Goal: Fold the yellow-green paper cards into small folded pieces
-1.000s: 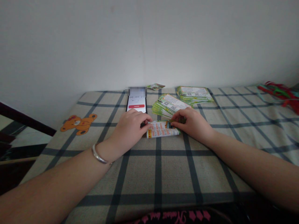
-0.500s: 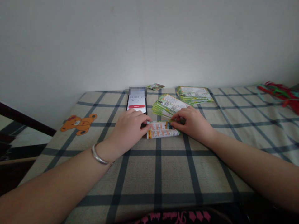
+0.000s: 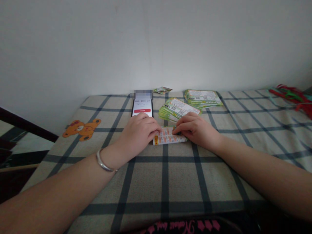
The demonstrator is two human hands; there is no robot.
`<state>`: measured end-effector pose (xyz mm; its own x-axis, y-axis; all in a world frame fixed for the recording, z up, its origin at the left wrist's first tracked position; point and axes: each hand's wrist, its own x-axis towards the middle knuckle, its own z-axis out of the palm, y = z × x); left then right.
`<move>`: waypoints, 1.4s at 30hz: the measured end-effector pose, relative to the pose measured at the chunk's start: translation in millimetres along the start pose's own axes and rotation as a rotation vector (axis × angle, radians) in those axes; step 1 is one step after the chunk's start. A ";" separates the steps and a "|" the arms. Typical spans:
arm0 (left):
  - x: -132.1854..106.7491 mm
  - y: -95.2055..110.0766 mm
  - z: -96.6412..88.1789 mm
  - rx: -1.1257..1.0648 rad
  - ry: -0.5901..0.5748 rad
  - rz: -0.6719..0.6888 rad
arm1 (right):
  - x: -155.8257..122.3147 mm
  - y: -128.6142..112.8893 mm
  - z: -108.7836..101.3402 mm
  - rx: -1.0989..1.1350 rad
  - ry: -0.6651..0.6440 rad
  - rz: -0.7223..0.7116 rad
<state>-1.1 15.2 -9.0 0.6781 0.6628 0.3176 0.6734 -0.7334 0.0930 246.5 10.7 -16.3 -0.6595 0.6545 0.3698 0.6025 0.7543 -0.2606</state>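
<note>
Folded paper leaflet (image 3: pixel 168 138) is found lying on a checked bed cover (image 3: pixel 165 182) between both hands, long axis running nearly side to side. Fingers of the right hand (image 3: pixel 196 130) are held together over its right half, so that hand is nearer; fingertips of the left hand (image 3: pixel 139 132) are together at its upper left edge. Whether it is gripped cannot be told.

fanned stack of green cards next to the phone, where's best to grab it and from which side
The fanned stack of green-edged cards is probably best pinched at its fanned left end, coming from the near side. The edges step apart there, giving the fingers a lip to slip under. The right hand is already close, while the phone lies just left.
</note>
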 end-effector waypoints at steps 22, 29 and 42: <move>-5.6 7.2 -13.8 0.097 -0.065 -0.030 | 2.9 -5.8 -15.5 -0.093 -0.141 -0.124; -7.7 10.1 -16.0 0.092 -0.079 -0.006 | 2.5 -3.4 -11.7 -0.019 -0.115 -0.144; -10.9 10.9 -13.5 0.140 -0.105 0.002 | -0.3 -5.5 -11.3 0.046 -0.219 -0.195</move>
<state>-5.1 -2.1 1.2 0.7016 0.6789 0.2165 0.7015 -0.7114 -0.0425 248.4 5.8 -4.9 -0.8450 0.4888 0.2170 0.4375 0.8651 -0.2452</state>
